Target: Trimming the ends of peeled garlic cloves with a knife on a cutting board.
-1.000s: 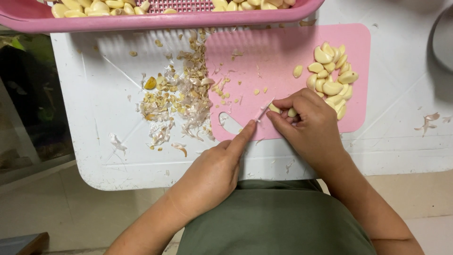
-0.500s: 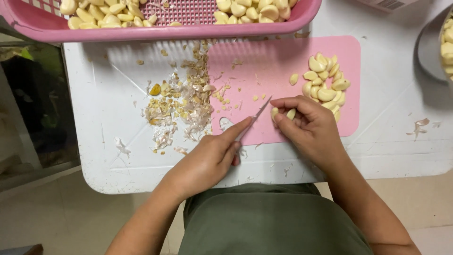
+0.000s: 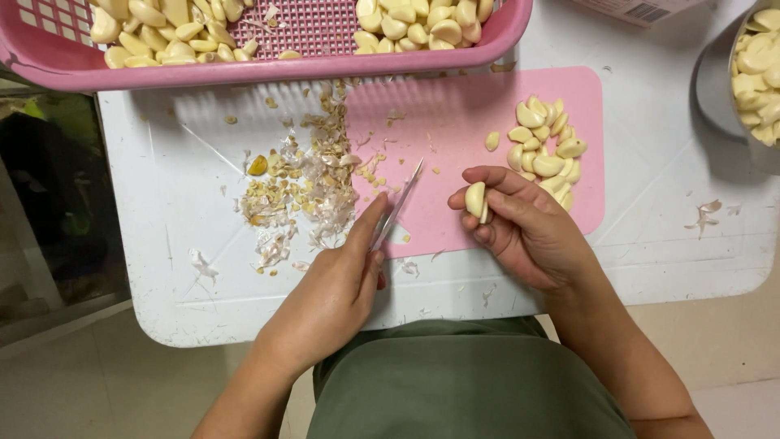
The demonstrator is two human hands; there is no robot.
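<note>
A peeled garlic clove [image 3: 475, 200] is sitting pinched between the thumb and fingers of the right hand [image 3: 524, 232], which is hovering over the lower edge of a pink cutting mat [image 3: 455, 122]. The left hand [image 3: 337, 289] is gripping a small knife [image 3: 396, 207], fingers curled around the handle and the forefinger lying along it, with the thin blade pointing up and away onto the mat, apart from the clove. Just beyond the right hand, a pile of peeled cloves [image 3: 546, 150] is lying on the mat. To the left, a heap of papery skins and trimmed ends [image 3: 301, 183] is spreading over the white tabletop [image 3: 179, 301]. At the far edge, a pink slotted basket [image 3: 309, 69] is holding many more cloves, grouped toward its left and right. At the right edge, a metal bowl [image 3: 719, 89], partly out of view, is also holding peeled cloves.
</note>
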